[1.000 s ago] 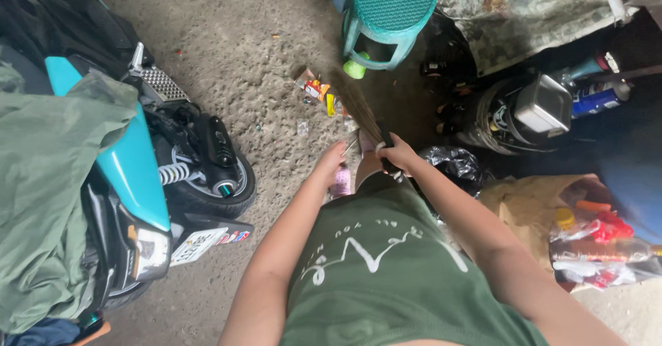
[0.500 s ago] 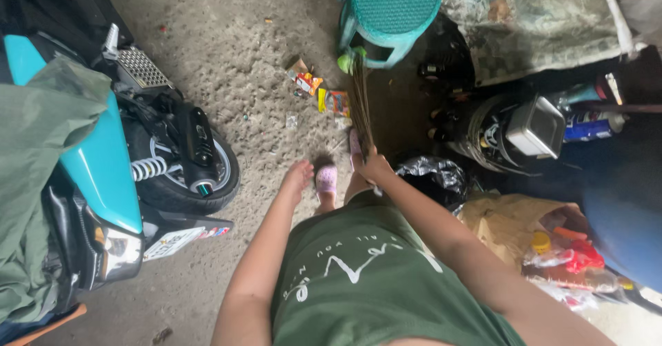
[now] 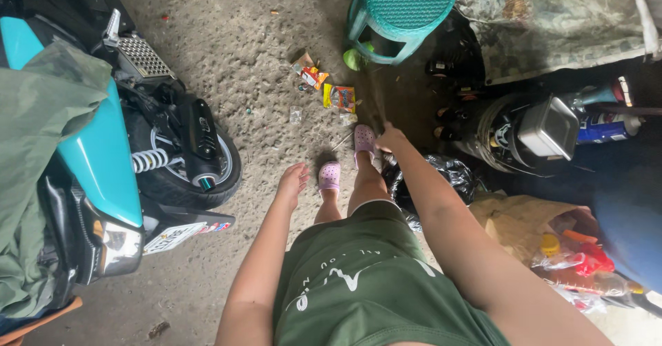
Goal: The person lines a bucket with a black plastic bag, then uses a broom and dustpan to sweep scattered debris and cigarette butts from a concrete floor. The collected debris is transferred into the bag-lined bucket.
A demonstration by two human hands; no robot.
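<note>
While the right hand [image 3: 391, 137] sits just right of frame centre, closed around the top of a thin broom [image 3: 370, 97], the broom's bristles run up toward 12 o'clock and blur out near the teal plastic stool [image 3: 403, 4]. Grip looks like a full fist on the handle; fingers mostly hidden from this angle. Left hand [image 3: 292, 182] hangs at about 7 o'clock from the right hand, fingers loosely curled, holding nothing, apart from everything.

Litter pile [image 3: 331, 94] lies on the concrete floor [image 3: 234, 49] at 10 o'clock of the right hand: orange and yellow snack wrappers, a clear scrap just left of them, a green round thing [image 3: 353, 58] touching the stool's leg. Broom tip area is just beside the wrappers; contact cannot be told.

Two pink clogs [image 3: 329, 177] on the person's feet, one right beside the right hand, one between the two hands. Green shirt fills 6 o'clock.

Teal scooter [image 3: 96, 153] at 9 o'clock, rear wheel and black exhaust facing the feet, green cloth [image 3: 34, 153] draped over it. Black plastic bag [image 3: 448, 173] at 4 o'clock of the right hand, dark drum with grey box [image 3: 545, 129] at 3 o'clock, brown sack with bottles [image 3: 545, 229] lower right.
</note>
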